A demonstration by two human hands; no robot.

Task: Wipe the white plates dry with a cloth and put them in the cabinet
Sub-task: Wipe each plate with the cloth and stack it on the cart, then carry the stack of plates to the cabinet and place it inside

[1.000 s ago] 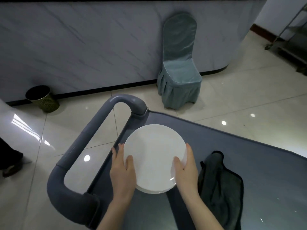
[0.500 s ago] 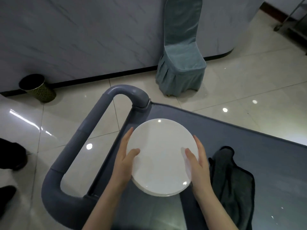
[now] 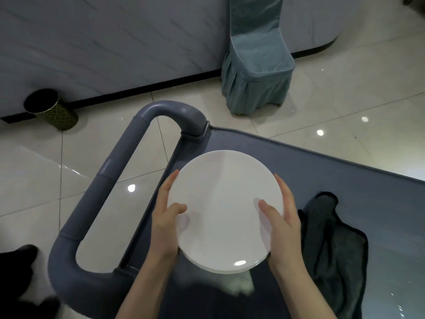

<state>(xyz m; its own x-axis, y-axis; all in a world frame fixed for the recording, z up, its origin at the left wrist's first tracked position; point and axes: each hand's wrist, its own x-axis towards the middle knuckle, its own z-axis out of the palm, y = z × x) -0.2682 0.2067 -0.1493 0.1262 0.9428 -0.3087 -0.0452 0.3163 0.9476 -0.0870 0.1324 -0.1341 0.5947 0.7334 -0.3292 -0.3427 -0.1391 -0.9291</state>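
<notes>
Two hands for this stack, is it correct? asks the first.

Yes, answers the second. From the left, after the bin [image 3: 53,110] and the cart handle [image 3: 108,180], the left hand [image 3: 164,224] grasps the rim of the white plates [image 3: 225,203], thumb on top, fingers along the edge. The stack is over the grey cart [image 3: 322,171], near the handle corner. Whether it is lifted or touches the tray, I cannot tell. The right hand [image 3: 282,226] grasps the opposite rim in the same manner.

And the cloth?

The cloth [image 3: 333,249] lies crumpled on the cart, just right of the right hand. No hand holds it. I judge that the wiping is not yet begun, so the step in hand is to place the stack ready for wiping.

How to do this well?

Keep the stack level and press both rims inward equally, because glazed plates probably slide on each other. Set it down softly beside the cloth. Then free only the right hand for the cloth, and let the left take one plate.
</notes>
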